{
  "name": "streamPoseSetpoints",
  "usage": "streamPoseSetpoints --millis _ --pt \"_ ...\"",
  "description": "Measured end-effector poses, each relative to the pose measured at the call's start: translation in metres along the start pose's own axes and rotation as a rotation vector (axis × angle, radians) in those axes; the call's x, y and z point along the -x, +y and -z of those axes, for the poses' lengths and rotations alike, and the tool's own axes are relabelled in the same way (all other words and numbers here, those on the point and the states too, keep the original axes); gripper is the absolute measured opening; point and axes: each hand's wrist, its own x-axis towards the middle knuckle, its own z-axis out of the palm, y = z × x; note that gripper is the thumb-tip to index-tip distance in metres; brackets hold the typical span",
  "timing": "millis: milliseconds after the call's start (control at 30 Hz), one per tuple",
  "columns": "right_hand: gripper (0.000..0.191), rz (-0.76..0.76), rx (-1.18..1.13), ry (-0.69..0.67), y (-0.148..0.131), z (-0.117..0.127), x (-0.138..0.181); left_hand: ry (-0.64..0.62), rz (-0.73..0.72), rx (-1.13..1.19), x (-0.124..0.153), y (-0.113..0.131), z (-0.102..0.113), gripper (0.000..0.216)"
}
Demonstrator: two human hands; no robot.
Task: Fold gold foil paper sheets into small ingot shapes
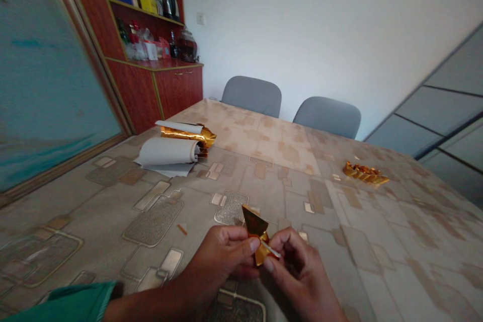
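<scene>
both hands pinch a small folded gold foil piece (257, 237) just above the table (287, 181): left hand (222, 254) grips one side, right hand (298, 271) the other; it looks light, thin, easily creased, best held by its folded edges

Table (287, 161), covered in beige-grey patterned cloth. Far left: curled stack of white-backed gold foil sheets (169, 151). Far right: cluster of small folded gold pieces (365, 172). Near front: one small orange scrap (182, 229).
</scene>
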Motion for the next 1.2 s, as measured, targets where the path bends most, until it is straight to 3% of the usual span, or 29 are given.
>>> streamPoseSetpoints --millis 267,467,667,867,1033,1200 --pt "0.030 -0.047 0.069 -0.044 -0.003 -0.002 -0.002 -0.147 0.024 -0.056 -0.004 -0.009 0.007 0.050" --pt "0.034 -0.063 -0.088 -0.032 0.001 0.000 0.000 -0.123 0.014 -0.049 -0.002 -0.005 0.004 0.050" --pt "0.038 -0.043 -0.093 0.028 0.004 0.000 0.003 -0.127 0.063 -0.070 0.001 0.001 0.001 0.048" --pt "0.039 -0.083 -0.215 0.053 0.006 0.001 0.003 0.003 -0.006 0.101 -0.003 0.006 -0.001 0.059" --pt "0.048 -0.109 -0.100 0.031 -0.001 -0.001 0.000 -0.004 -0.100 0.155 -0.004 0.000 0.000 0.059" --pt "0.051 -0.171 0.007 0.041 -0.003 -0.004 -0.001 -0.037 -0.155 0.203 -0.007 -0.013 0.002 0.041"
